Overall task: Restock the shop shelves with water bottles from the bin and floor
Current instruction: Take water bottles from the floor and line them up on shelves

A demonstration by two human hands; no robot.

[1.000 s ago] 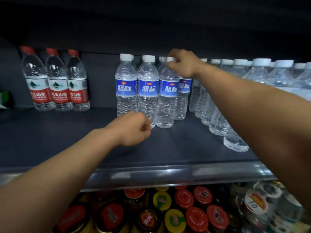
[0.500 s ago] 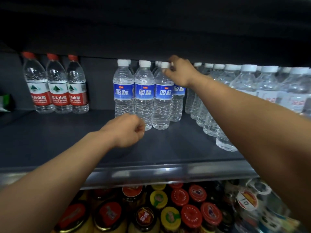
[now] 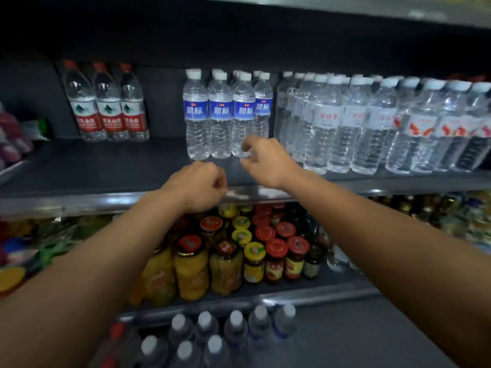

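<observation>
Blue-labelled water bottles (image 3: 221, 115) stand in a tight group on the dark upper shelf (image 3: 106, 168). My right hand (image 3: 265, 162) hovers just in front of their bases, fingers loosely curled, holding nothing. My left hand (image 3: 196, 185) is in front of the shelf's metal edge, fingers curled into a loose fist, also holding nothing. Three red-labelled bottles (image 3: 109, 107) stand at the shelf's back left. A long row of white-capped bottles (image 3: 372, 123) fills the right side. More capped bottles (image 3: 212, 338) stand low down at the bottom of the view.
The shelf below holds several jars (image 3: 239, 251) with red and yellow lids and yellow fruit jars (image 3: 191, 272). Packaged goods (image 3: 13, 136) lie at the far left. Bare shelf surface lies between the red-labelled and blue-labelled bottles.
My right hand has let go of the blue-labelled bottle's cap and dropped back toward the shelf edge. My left hand pulled back too. The view tilted down and widened.
</observation>
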